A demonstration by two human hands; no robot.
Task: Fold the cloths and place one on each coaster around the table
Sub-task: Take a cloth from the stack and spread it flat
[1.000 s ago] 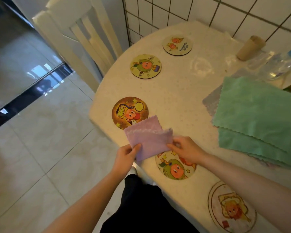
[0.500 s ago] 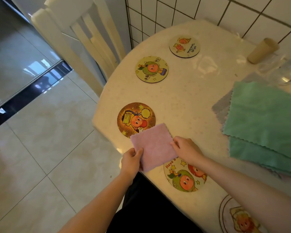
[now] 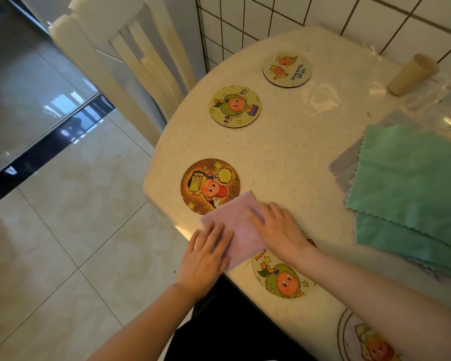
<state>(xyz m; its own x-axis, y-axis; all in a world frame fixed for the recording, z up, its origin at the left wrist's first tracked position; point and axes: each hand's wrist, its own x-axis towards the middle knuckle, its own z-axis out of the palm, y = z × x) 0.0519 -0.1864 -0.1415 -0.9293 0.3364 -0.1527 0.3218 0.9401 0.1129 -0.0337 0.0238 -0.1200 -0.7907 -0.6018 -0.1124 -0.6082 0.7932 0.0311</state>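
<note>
A folded pink cloth (image 3: 238, 222) lies flat at the table's near edge, between an orange coaster (image 3: 208, 185) and a white coaster (image 3: 281, 278) whose top it overlaps. My left hand (image 3: 206, 256) rests palm down on the cloth's near left part. My right hand (image 3: 276, 229) presses flat on its right part. Two more coasters (image 3: 235, 106) (image 3: 287, 69) lie farther along the table edge, and another coaster (image 3: 367, 340) shows at the bottom right. A stack of green cloths (image 3: 412, 188) lies unfolded at the right, over a grey cloth (image 3: 345, 165).
The round cream table (image 3: 284, 152) stands against a tiled wall (image 3: 297, 14). A cream wooden chair (image 3: 130, 69) stands at the table's far left. A cardboard tube (image 3: 412, 74) and clear plastic wrap (image 3: 440, 105) lie at the far right. Tiled floor (image 3: 63, 230) lies to the left.
The pink cloth has gone from held up and half-folded to lying flat on the table. Both hands have let go of its edges and now press down on it.
</note>
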